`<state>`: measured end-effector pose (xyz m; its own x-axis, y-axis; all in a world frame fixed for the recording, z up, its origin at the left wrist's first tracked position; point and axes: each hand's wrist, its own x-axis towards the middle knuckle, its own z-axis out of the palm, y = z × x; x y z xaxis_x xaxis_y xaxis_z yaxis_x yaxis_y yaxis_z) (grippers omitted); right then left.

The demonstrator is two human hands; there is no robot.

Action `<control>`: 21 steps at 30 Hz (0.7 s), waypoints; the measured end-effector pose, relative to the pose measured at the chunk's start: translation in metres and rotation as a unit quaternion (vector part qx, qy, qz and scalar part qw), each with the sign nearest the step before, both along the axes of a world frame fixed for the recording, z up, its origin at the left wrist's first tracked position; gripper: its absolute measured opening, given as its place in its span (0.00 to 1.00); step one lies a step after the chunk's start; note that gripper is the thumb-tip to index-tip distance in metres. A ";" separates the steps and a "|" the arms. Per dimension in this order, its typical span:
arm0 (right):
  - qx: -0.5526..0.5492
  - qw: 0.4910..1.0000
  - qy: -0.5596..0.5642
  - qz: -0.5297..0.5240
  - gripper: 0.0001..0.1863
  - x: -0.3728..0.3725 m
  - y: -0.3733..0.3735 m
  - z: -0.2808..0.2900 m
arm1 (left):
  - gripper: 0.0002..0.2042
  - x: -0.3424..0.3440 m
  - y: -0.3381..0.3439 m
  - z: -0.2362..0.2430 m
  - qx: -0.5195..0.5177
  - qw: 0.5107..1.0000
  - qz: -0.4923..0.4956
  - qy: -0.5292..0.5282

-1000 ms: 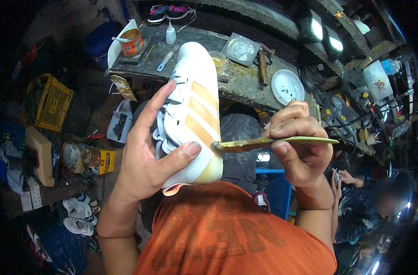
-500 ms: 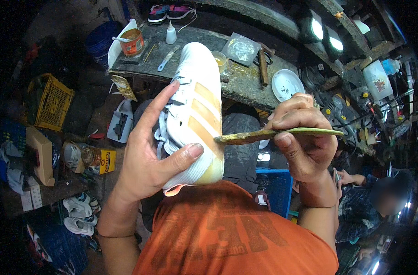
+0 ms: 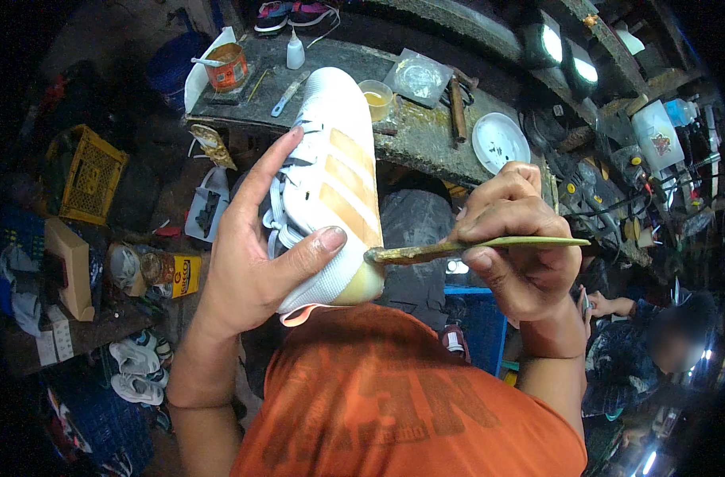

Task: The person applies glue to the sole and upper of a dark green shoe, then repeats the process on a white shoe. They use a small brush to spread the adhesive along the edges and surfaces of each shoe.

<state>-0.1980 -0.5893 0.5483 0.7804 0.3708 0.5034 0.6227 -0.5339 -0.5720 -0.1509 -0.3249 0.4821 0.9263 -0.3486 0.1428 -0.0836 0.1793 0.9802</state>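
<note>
A white sneaker (image 3: pixel 330 183) with tan stripes and pale laces is held up over my lap, toe pointing away. Around its heel and laced side wraps my left hand (image 3: pixel 255 254), thumb on the white side and fingers along the lace edge. Between the thumb and fingers of my right hand (image 3: pixel 521 238) is a slim brush (image 3: pixel 410 254) with a yellow-green handle. Its dark tip touches the lower side of the sneaker, near the yellowish heel. The sneaker's far side is hidden.
On the dark workbench (image 3: pixel 330 63) ahead stand an orange can (image 3: pixel 225 67), a small white squeeze bottle (image 3: pixel 295 52), a tub of amber liquid (image 3: pixel 376 97), a hammer (image 3: pixel 458 111) and a white plate (image 3: pixel 499 143). A yellow crate (image 3: pixel 92 175) lies left. Another person (image 3: pixel 656 350) sits at right.
The brush tip has moved from the lowest tan stripe down toward the heel. The sneaker has shifted slightly left and away, still in my left hand.
</note>
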 end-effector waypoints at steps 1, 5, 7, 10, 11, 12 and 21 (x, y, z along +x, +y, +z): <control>-0.009 1.000 -0.001 0.001 0.11 -0.001 0.000 0.000 | 0.43 0.001 0.000 0.000 0.008 1.000 0.002 0.000; -0.035 0.999 -0.007 0.010 0.12 -0.002 0.001 0.001 | 0.42 0.004 0.000 -0.002 0.012 1.000 0.004 0.000; -0.048 0.999 -0.009 0.010 0.13 -0.003 0.001 0.001 | 0.42 0.004 0.000 -0.003 0.013 1.000 0.004 0.003; -0.064 0.998 -0.007 0.029 0.13 -0.006 0.002 -0.001 | 0.42 0.007 0.001 -0.005 0.019 1.000 0.003 0.005; -0.070 0.997 -0.007 0.038 0.13 -0.007 0.001 -0.001 | 0.42 0.007 0.001 -0.006 0.011 1.000 0.002 0.016; -0.075 0.996 -0.004 0.049 0.13 -0.008 0.001 -0.003 | 0.42 0.007 0.001 -0.006 0.001 1.000 -0.001 0.025; 0.354 0.930 0.087 0.038 0.09 -0.007 0.008 -0.046 | 0.44 0.001 0.008 -0.015 -0.190 0.959 -0.081 0.196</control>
